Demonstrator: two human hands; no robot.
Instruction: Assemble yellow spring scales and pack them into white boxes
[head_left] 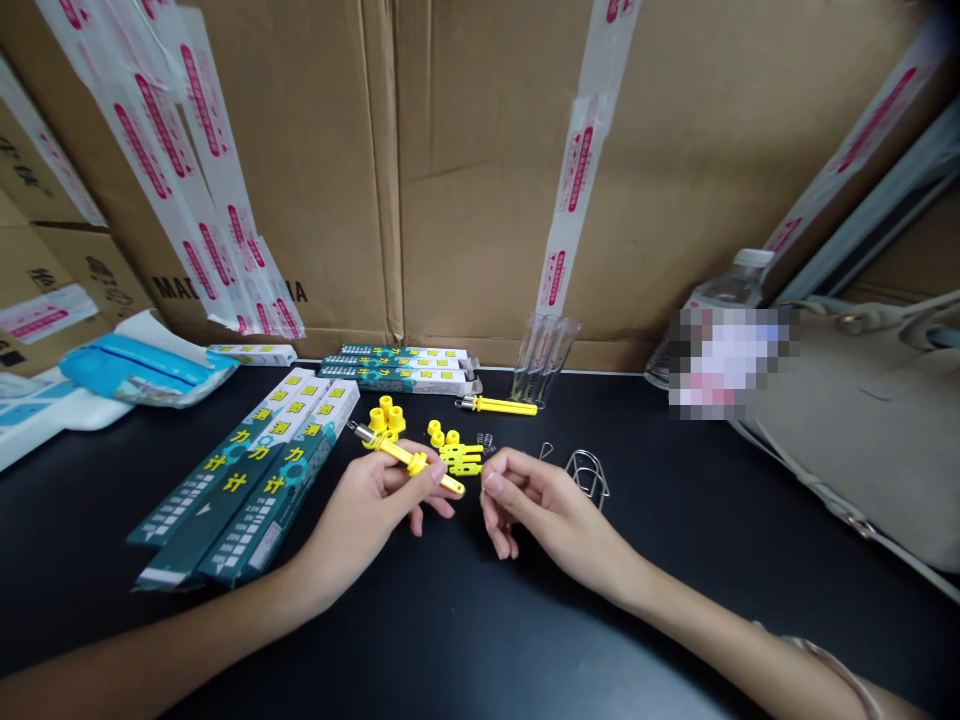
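Observation:
My left hand (390, 495) pinches a yellow spring-scale rod (411, 460), which slants down to the right. A metal spring sits at the rod's upper left end, and a hole shows at its lower right end. Close by on the right, my right hand (536, 500) is closed, thumb against fingertips; a thin sliver shows there, too small to name. Beyond the hands lie yellow caps (386, 415), short yellow pieces (463, 460) and small springs (486, 442). Another yellow rod with a spring (499, 406) rests farther back. Bent wire hooks (589, 475) are right of my right hand.
Printed long boxes (247, 480) lie to the left, with more boxes (401, 370) at the back. Clear tubes (544, 360) stand against a large carton (465, 200). On the right are a plastic bottle (739, 285) and a beige bag (862, 430); a blue packet (146, 365) is far left.

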